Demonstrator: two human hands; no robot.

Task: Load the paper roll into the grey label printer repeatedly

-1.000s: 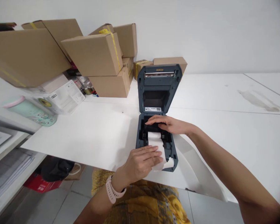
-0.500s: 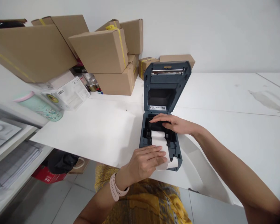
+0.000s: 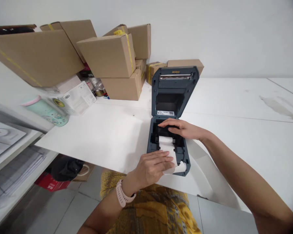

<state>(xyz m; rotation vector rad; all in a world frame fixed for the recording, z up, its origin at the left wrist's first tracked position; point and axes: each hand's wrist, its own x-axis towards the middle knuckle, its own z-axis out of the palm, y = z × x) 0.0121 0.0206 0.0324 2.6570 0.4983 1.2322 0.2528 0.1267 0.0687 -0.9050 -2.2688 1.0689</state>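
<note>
A dark blue-grey label printer [image 3: 151,143] stands on the white table with its lid [image 3: 172,87] raised. Inside lies a small white paper roll [image 3: 165,139], and a paper strip [image 3: 168,152] runs from it toward the front, where its end curls at the front right corner. My left hand [image 3: 152,165], wearing a pale pink wristband, rests flat on the strip with fingers stretched out; its thumb is hidden. Over the rear of the printer's bay is my right hand [image 3: 183,127], fingers extended and thumb apart, holding nothing visible.
Cardboard boxes [image 3: 104,55] are stacked at the back left. A mint tumbler [image 3: 47,112] and a white box [image 3: 75,99] stand at the table's left end. Left of the table is a shelf [image 3: 19,146]. White material [image 3: 205,169] lies under my right forearm.
The view has shifted slightly. Both hands keep nearly the same places on the printer; the curled paper end near the front has shifted a little.
</note>
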